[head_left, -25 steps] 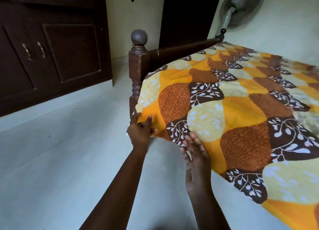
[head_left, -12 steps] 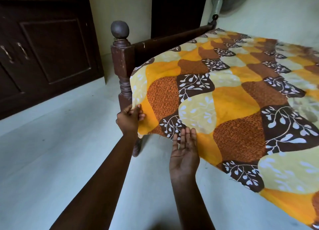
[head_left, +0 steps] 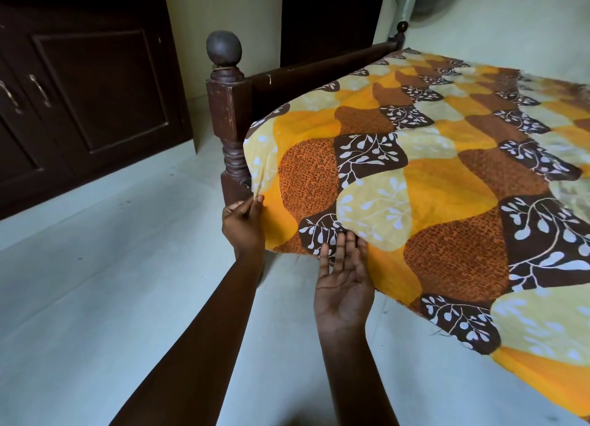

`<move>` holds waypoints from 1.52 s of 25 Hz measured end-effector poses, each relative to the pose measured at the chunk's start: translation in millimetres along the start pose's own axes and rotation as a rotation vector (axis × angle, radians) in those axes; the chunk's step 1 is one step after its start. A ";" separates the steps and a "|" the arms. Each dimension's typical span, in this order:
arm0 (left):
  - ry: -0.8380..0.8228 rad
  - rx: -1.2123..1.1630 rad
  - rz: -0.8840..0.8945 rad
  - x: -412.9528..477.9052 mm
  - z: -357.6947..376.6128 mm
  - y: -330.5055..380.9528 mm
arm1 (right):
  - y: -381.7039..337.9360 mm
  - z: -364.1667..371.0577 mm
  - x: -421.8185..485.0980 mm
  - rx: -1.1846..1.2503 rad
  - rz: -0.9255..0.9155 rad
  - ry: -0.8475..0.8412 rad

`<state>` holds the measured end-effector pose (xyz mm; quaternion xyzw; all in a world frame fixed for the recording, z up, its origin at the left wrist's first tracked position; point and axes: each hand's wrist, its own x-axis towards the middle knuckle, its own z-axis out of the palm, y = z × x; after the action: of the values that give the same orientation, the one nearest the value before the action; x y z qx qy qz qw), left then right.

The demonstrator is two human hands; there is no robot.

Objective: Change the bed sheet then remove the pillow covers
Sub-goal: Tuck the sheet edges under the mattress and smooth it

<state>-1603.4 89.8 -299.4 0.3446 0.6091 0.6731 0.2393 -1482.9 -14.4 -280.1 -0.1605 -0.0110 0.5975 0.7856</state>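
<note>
An orange, yellow and brown leaf-patterned bed sheet (head_left: 415,176) covers the bed and hangs over its near corner. My left hand (head_left: 244,226) pinches the sheet's hanging edge right beside the dark wooden bedpost (head_left: 228,112). My right hand (head_left: 344,278) is palm up with straight fingers, its fingertips touching the underside of the sheet's lower edge. No pillows are in view.
A dark wooden footboard rail (head_left: 319,71) runs back from the post. Dark wooden cupboards (head_left: 79,100) with metal handles line the left wall. A pedestal fan (head_left: 415,1) stands at the far bed corner. Pale floor (head_left: 95,282) spreads left of the bed.
The view has moved closer to the bed corner. My left hand has gone from lying on the sheet's corner to pinching its edge by the post. My right hand stays flat under the edge.
</note>
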 end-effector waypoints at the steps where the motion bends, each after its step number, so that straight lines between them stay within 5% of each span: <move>1: 0.019 -0.007 0.008 -1.0 -2.3 -0.6 | -2.4 0.2 0.9 0.022 0.013 -0.048; 11: -0.274 -0.026 -0.160 16.8 -10.9 37.2 | -24.0 16.1 8.0 -0.020 0.076 -0.157; 16: -0.316 -0.784 -0.764 31.8 10.2 59.7 | -29.4 13.2 11.6 -0.004 0.093 -0.184; 19: -0.423 -1.062 -0.834 31.6 9.8 56.6 | -28.3 10.0 13.5 0.009 0.105 -0.217; 22: -0.436 -0.863 -0.789 24.9 -2.3 50.0 | -26.3 5.6 12.3 0.023 0.110 -0.219; 27: -0.183 -0.372 -0.556 23.8 -33.7 25.2 | -25.1 3.1 12.8 -0.021 0.113 -0.211; 31: -0.287 -0.501 -0.803 28.7 -24.3 25.6 | -25.3 3.2 13.6 -0.033 0.105 -0.190; 38: -0.262 -0.874 -0.873 29.6 -17.6 52.7 | -27.1 -3.6 14.3 -0.006 0.156 -0.264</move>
<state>-1630.8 92.7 -242.7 0.0141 0.3280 0.6522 0.6833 -1452.8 -8.1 -278.9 -0.0835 -0.1035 0.6724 0.7281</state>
